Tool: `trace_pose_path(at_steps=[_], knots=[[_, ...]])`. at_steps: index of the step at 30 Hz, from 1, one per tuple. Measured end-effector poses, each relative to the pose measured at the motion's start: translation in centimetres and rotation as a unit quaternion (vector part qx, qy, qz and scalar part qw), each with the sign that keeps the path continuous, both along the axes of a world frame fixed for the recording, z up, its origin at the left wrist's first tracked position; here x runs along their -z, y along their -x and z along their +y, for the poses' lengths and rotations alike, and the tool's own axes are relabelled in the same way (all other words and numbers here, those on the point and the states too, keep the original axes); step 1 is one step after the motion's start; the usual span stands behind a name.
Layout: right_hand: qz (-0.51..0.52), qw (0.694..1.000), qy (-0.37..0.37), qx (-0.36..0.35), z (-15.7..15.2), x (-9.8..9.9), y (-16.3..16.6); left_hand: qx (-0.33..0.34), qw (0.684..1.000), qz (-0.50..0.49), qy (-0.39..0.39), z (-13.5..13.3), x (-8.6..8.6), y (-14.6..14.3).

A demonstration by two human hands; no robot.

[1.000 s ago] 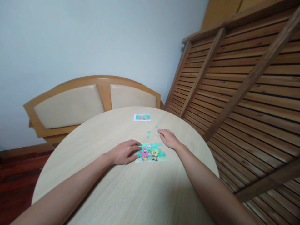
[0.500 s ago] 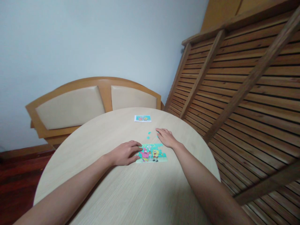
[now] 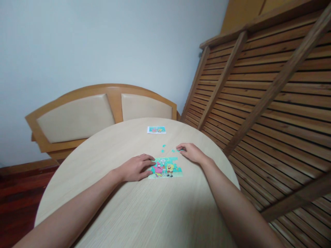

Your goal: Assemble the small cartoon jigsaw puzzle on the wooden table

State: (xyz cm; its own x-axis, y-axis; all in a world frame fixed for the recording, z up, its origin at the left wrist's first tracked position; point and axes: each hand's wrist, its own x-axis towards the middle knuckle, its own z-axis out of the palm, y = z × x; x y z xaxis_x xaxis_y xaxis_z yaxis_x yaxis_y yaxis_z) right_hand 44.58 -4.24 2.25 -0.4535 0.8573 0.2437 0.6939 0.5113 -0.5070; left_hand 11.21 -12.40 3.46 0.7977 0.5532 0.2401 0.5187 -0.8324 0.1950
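Note:
A small colourful cartoon jigsaw puzzle (image 3: 167, 167) lies on the round pale wooden table (image 3: 134, 206). My left hand (image 3: 136, 167) rests flat at the puzzle's left edge, fingers stretched out and touching it. My right hand (image 3: 191, 152) is just beyond the puzzle's upper right corner, fingertips pinched on a small teal puzzle piece (image 3: 178, 150). Two more loose teal pieces (image 3: 163, 148) lie a little further back on the table.
A small reference picture card (image 3: 156, 130) lies near the table's far edge. Behind the table stands a wooden bench with two cream cushions (image 3: 103, 110). A slatted wooden frame (image 3: 266, 93) leans along the right side. Dark wooden floor shows at the left.
My right hand has drawn back to the right and closed its fingertips on a loose teal piece. My left hand has stayed at the puzzle's left edge.

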Motion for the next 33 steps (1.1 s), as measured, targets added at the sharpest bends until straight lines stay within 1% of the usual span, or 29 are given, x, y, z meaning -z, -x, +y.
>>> trace_pose_path(at_steps=[5,11,14,17,19,21,25,28,30,33], knots=[[0.014,1.0,0.0,0.009,0.4,0.4,-0.5,0.001,1.0,-0.004,0.0,0.1,0.2,0.1],[0.009,1.0,0.01,0.018,0.3,0.2,-0.2,-0.001,1.0,0.003,0.002,0.0,0.1,0.0],[-0.001,1.0,-0.02,0.014,0.2,0.4,0.2,-0.001,1.0,0.002,0.002,0.0,0.1,0.0],[-0.013,0.997,-0.076,-0.008,0.0,0.8,1.5,0.001,1.0,-0.004,0.001,0.0,0.1,0.0],[-0.01,0.996,-0.088,-0.034,-0.2,1.1,2.7,-0.001,1.0,-0.006,0.001,0.0,0.1,0.0],[-0.025,0.994,-0.076,-0.073,-0.6,1.2,4.0,-0.002,1.0,-0.006,0.001,-0.1,0.0,0.0],[-0.074,0.991,-0.036,-0.108,-1.4,1.2,5.6,-0.002,1.0,-0.008,-0.001,-0.1,0.0,0.0],[-0.088,0.991,-0.037,-0.097,-1.6,1.0,5.8,-0.003,1.0,-0.009,-0.002,-0.1,0.1,0.0],[-0.087,0.992,-0.052,-0.078,-1.5,0.8,5.4,-0.004,1.0,-0.008,-0.002,-0.1,0.1,0.0],[-0.071,0.992,-0.076,-0.067,-1.1,0.8,4.7,-0.005,1.0,0.003,-0.001,-0.1,0.1,0.0]])
